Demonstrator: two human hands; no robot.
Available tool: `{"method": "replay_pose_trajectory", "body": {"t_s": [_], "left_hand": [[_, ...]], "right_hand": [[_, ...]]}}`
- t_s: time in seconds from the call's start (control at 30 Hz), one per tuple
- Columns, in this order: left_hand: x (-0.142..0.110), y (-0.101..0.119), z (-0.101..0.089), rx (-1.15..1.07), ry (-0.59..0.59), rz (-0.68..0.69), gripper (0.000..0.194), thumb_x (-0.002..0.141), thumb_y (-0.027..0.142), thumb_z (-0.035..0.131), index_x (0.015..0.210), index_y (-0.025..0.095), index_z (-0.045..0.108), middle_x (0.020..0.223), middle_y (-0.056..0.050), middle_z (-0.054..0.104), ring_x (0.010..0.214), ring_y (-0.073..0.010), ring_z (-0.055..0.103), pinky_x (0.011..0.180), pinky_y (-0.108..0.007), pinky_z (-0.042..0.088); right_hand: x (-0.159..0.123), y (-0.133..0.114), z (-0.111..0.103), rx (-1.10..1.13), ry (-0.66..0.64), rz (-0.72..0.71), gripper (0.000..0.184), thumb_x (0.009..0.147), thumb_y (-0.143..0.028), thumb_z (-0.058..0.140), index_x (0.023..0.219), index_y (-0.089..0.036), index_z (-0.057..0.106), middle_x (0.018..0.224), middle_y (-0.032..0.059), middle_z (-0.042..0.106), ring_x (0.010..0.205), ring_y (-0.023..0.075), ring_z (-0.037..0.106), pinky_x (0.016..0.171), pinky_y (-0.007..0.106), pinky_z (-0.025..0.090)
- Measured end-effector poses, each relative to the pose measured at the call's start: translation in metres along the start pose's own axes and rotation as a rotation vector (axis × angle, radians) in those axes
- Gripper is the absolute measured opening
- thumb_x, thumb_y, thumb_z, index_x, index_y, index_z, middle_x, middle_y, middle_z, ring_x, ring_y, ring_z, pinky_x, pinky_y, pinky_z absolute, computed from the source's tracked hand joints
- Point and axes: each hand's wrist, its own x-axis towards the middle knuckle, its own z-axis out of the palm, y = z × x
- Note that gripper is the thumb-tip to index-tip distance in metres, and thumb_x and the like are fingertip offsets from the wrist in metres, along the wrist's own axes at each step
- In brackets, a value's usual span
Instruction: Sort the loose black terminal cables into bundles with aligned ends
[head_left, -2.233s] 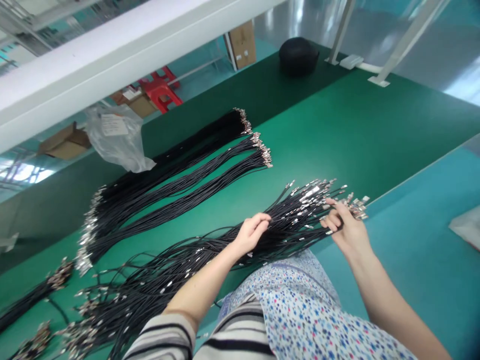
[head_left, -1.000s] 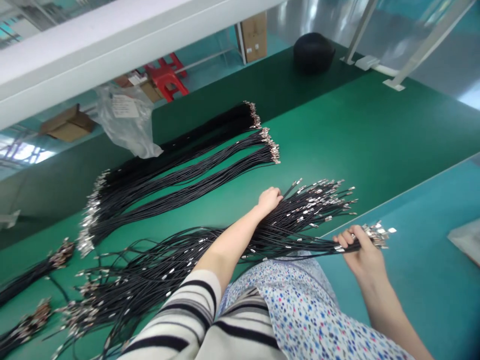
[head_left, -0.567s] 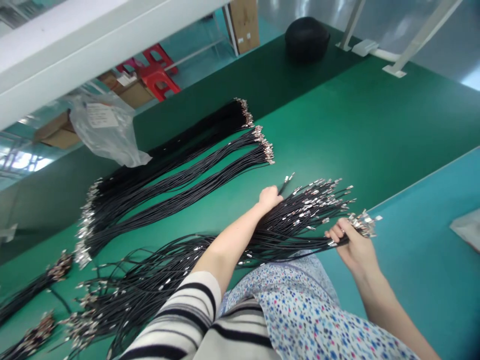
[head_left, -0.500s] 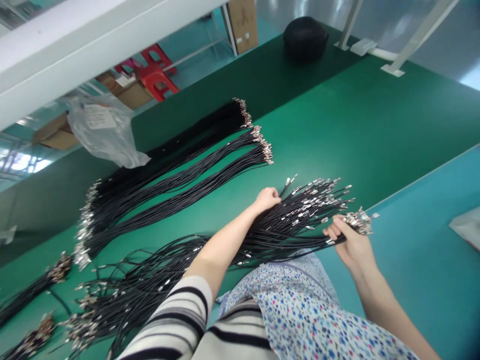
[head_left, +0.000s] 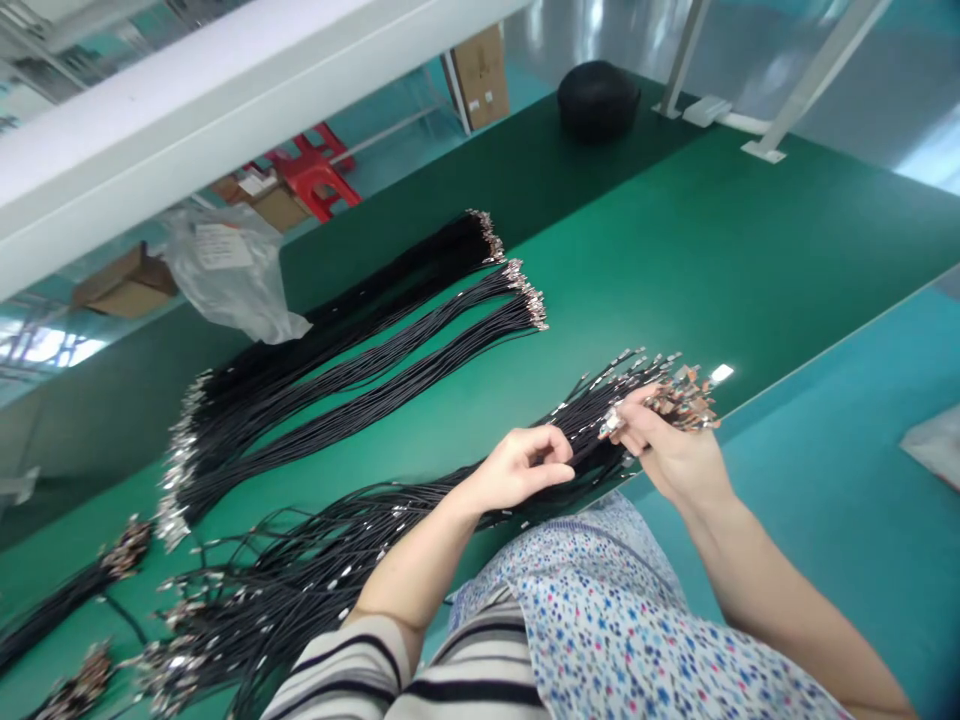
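A loose heap of black wires [head_left: 322,560] with metal terminals lies across the near edge of the green table [head_left: 712,250]. My right hand [head_left: 667,445] is closed round a gathered bunch of these wires, their copper-coloured terminal ends [head_left: 686,395] fanning out past my fingers. Just to its left, my left hand [head_left: 525,465] pinches wires of the same heap, fingers curled together. Both hands hover over the heap's terminal end, close to each other.
Three neat bundles of black wires [head_left: 352,350] lie further back. More small bundles [head_left: 82,585] sit at the far left. A crumpled plastic bag [head_left: 232,270] and a black rounded object [head_left: 598,98] rest near the table's far edge. A white beam [head_left: 225,100] runs overhead.
My left hand drew back from the far side of the heap toward my body and now pinches wires. My right hand rose and moved left with its bunch, closing the gap between the hands.
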Motion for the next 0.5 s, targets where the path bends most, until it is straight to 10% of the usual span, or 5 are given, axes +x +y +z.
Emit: {"method": "replay_pose_trajectory", "body": {"t_s": [0.17, 0.37, 0.5], "left_hand": [[0.01, 0.004, 0.01, -0.029, 0.241, 0.057, 0.026, 0.072, 0.035, 0.061, 0.069, 0.014, 0.045, 0.067, 0.002, 0.043, 0.062, -0.0078, 0.037, 0.059, -0.021, 0.031], [0.018, 0.014, 0.041, 0.1, 0.09, 0.011, 0.024, 0.076, 0.034, 0.055, 0.068, 0.016, 0.042, 0.06, 0.004, 0.039, 0.055, -0.0072, 0.034, 0.053, -0.02, 0.029], [0.015, 0.001, 0.041, 0.258, 0.057, 0.141, 0.018, 0.079, 0.032, 0.051, 0.072, 0.017, 0.044, 0.084, -0.004, 0.052, 0.084, -0.0145, 0.047, 0.079, -0.028, 0.038]], "right_hand": [[-0.006, 0.004, 0.002, -0.101, 0.095, -0.078, 0.018, 0.073, -0.029, 0.065, 0.067, -0.017, 0.053, 0.046, -0.0054, 0.046, 0.044, 0.0083, 0.046, 0.051, 0.025, 0.041], [-0.02, 0.014, -0.016, -0.287, 0.138, -0.095, 0.017, 0.072, -0.033, 0.065, 0.076, -0.018, 0.058, 0.06, -0.0025, 0.057, 0.05, 0.0105, 0.051, 0.05, 0.024, 0.043], [-0.031, 0.012, -0.02, -0.549, 0.068, -0.143, 0.015, 0.075, -0.031, 0.062, 0.083, -0.018, 0.059, 0.084, 0.0032, 0.062, 0.077, 0.0164, 0.06, 0.073, 0.031, 0.049]]}}
